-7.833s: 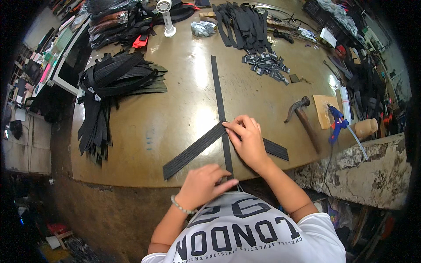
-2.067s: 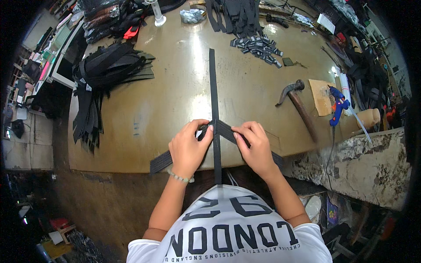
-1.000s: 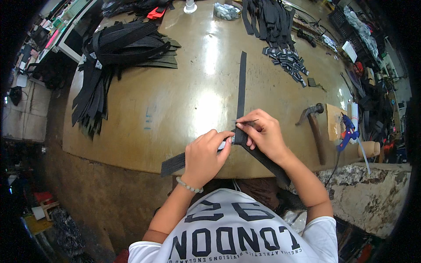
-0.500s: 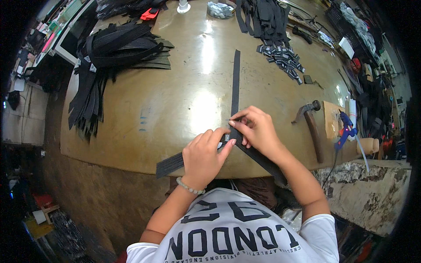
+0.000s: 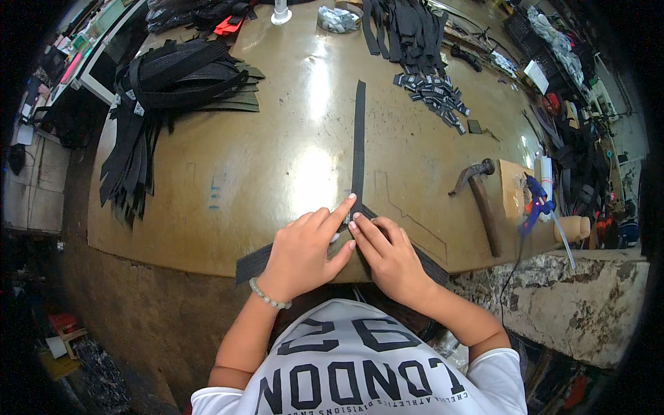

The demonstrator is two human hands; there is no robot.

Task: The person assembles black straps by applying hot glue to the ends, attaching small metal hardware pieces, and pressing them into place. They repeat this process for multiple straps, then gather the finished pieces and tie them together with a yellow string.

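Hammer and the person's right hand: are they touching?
Apart: the head view plainly shows tabletop between the right hand and the hammer.

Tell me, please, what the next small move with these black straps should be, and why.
I'd probably press the narrow black strap flat with the right hand: its fingertips rest about where the strap meets the wider black band, and the index fingertip of the left hand lies just beyond them, apparently steadying it.
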